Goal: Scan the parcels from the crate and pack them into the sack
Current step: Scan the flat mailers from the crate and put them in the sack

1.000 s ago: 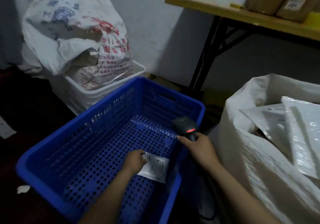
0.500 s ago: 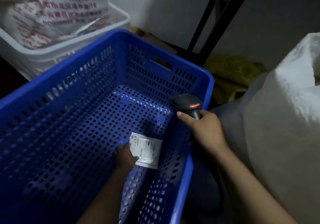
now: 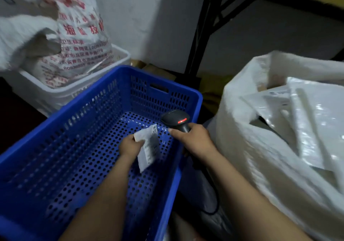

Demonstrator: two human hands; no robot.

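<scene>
The blue crate (image 3: pixel 186 93) sits in the middle; inside it, near its right wall, the left hand (image 3: pixel 130 146) holds a small flat white parcel (image 3: pixel 149 149), fingers curled round the packet's left edge with the thumb on top; the parcel's long axis runs from the crate's near side towards its far side, tipped up off flat, its upper end aimed at the scanner (image 3: pixel 176 119) and its printed label face turned to the right; whether its lower corner touches the perforated floor I cannot tell; nothing else lies in the crate.

Over the crate's right rim the right hand (image 3: pixel 193 140) grips the scanner's handle, fingers wrapped round it; the dark head points left and down into the crate, just beside the parcel's upper end, a red light glowing on its top; its cable (image 3: pixel 214 199) loops down outside the crate's right wall.

Right of the crate stands the open white sack (image 3: pixel 251 147), holding several flat white parcels (image 3: pixel 316 129) stacked at angles; behind the crate's left far corner a white crate (image 3: pixel 55 95) holds a printed sack (image 3: pixel 74 36) with red lettering.
</scene>
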